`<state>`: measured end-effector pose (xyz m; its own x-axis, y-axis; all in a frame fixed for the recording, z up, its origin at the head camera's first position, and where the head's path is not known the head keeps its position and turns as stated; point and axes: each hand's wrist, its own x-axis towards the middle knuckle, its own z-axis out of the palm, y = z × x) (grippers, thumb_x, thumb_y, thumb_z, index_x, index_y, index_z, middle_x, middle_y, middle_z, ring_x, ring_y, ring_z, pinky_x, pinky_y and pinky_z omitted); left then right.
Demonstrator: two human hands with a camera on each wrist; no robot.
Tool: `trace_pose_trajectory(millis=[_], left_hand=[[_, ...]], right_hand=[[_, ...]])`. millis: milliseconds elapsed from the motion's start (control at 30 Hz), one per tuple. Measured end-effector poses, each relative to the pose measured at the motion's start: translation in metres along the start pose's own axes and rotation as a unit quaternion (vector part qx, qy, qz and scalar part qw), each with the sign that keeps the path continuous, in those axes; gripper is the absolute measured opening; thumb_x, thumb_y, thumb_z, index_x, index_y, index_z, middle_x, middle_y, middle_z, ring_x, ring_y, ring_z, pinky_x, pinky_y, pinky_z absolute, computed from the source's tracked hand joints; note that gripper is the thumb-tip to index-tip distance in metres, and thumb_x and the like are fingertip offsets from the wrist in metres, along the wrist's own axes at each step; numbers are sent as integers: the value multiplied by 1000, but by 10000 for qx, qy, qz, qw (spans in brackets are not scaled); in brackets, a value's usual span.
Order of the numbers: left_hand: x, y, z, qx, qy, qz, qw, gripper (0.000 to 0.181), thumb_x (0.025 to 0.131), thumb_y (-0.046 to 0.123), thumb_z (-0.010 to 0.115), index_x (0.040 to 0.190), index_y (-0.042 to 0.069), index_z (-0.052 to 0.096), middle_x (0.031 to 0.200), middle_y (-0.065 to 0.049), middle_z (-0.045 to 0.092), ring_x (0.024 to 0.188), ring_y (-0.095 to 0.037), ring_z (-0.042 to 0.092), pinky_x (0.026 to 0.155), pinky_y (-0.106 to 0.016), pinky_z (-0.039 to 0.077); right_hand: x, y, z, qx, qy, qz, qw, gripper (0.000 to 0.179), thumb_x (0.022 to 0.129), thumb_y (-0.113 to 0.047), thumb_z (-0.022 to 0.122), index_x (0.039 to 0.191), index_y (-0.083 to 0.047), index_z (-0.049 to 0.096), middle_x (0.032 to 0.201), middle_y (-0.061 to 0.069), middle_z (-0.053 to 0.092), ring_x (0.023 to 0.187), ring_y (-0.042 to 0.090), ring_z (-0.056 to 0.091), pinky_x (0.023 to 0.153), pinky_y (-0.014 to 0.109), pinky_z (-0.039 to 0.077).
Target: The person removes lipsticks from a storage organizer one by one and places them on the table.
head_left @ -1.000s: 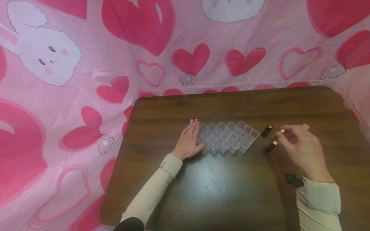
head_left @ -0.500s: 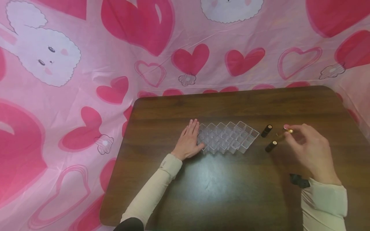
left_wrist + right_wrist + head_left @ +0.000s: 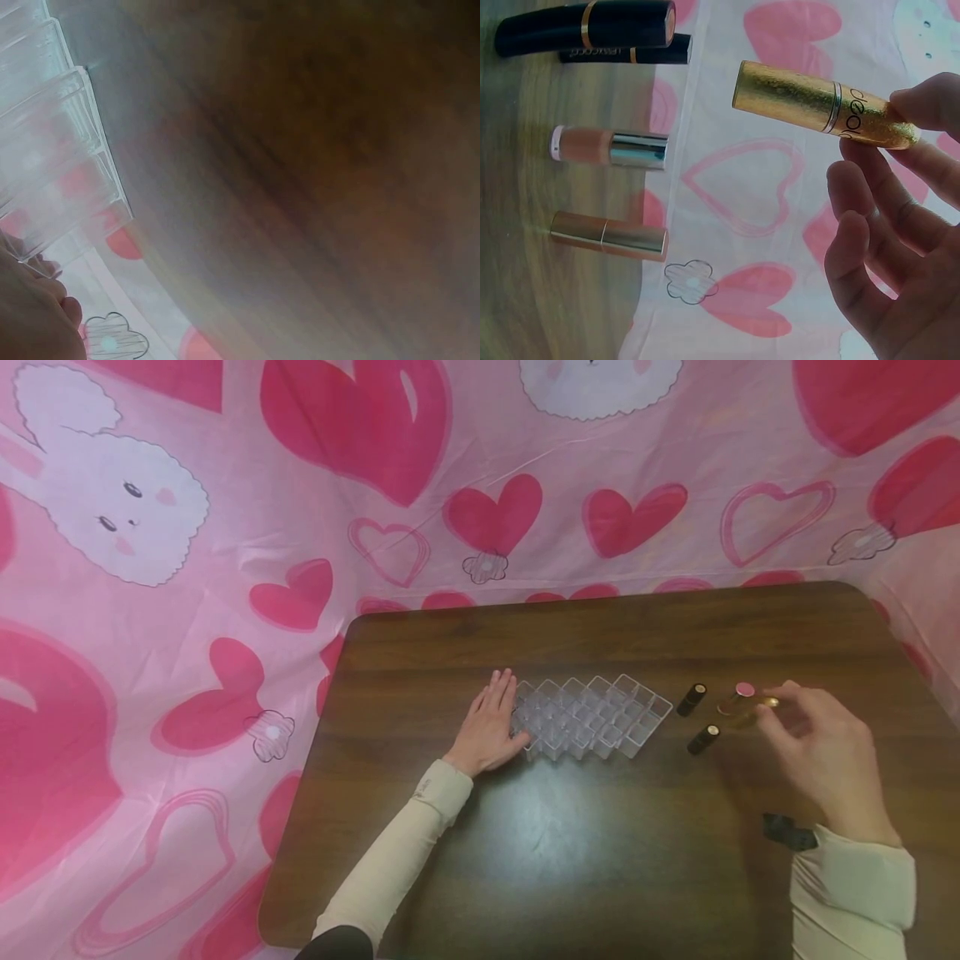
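Note:
A clear diamond-grid lipstick organizer lies on the table. My left hand rests against its left end, fingers straight, with the thumb at the near corner. In the left wrist view, the organizer's clear wall and part of the left hand show. My right hand pinches a gold lipstick tube by one end between thumb and fingers, held above the table. Near it stand two black lipsticks, a lip gloss with a silver part, and a rose-gold lipstick, hidden behind the hand in the head view.
The brown wooden table has rounded corners. A pink cloth with hearts and bunnies hangs behind it and along the left side. A black strap piece sticks out at my right cuff.
My right hand has moved to the right with the gold lipstick, uncovering the lip gloss's pink top in the head view. The left hand and the organizer stay where they were.

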<state>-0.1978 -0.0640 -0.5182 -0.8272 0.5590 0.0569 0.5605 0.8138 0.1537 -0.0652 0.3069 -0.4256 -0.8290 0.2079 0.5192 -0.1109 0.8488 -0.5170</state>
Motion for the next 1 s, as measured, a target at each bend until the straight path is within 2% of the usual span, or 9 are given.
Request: trace_pose_trajectory(millis=[133, 333, 533, 767, 1000], left_hand=[[0, 0, -1, 21, -6, -2, 10000, 88, 79, 51, 44, 145, 8, 3, 152, -4, -3, 140, -17, -5, 112, -35, 10], [0, 1, -2, 0, -9, 1, 10000, 88, 80, 51, 44, 145, 8, 4, 152, -5, -3, 140, -18, -5, 112, -35, 10], [0, 1, -2, 31, -77, -15, 10000, 88, 79, 52, 42, 145, 8, 3, 152, -4, -3, 140, -18, -5, 112, -36, 10], [0, 0, -1, 63, -74, 5, 10000, 88, 80, 52, 42, 145, 8, 1, 152, -5, -4, 140, -19, -5, 112, -36, 10], [0, 0, -1, 27, -48, 19, 10000, 88, 80, 51, 43, 145, 8, 1, 152, -5, -4, 140, -19, -5, 112, -37, 10]], right_hand=[[-1, 3, -2, -2, -46, 82, 10000, 24, 75, -8, 64, 96, 3, 61, 88, 20, 62, 73, -35, 26, 61, 21, 30], [-3, 7, -4, 53, -112, 224, 9997, 24, 76, -8, 63, 98, 2, 62, 97, 21, 63, 69, -35, 28, 61, 13, 30], [-4, 12, -5, 20, -237, 413, 9989, 25, 77, -10, 63, 99, 1, 62, 92, 21, 62, 66, -34, 28, 59, 22, 31], [-5, 15, -4, -143, -474, 632, 9968, 26, 79, -15, 62, 101, -1, 62, 84, 18, 61, 63, -34, 26, 59, 23, 30], [-7, 18, -3, -154, -486, 676, 9964, 26, 79, -15, 61, 101, -1, 62, 84, 19, 61, 64, -33, 26, 59, 23, 30]])
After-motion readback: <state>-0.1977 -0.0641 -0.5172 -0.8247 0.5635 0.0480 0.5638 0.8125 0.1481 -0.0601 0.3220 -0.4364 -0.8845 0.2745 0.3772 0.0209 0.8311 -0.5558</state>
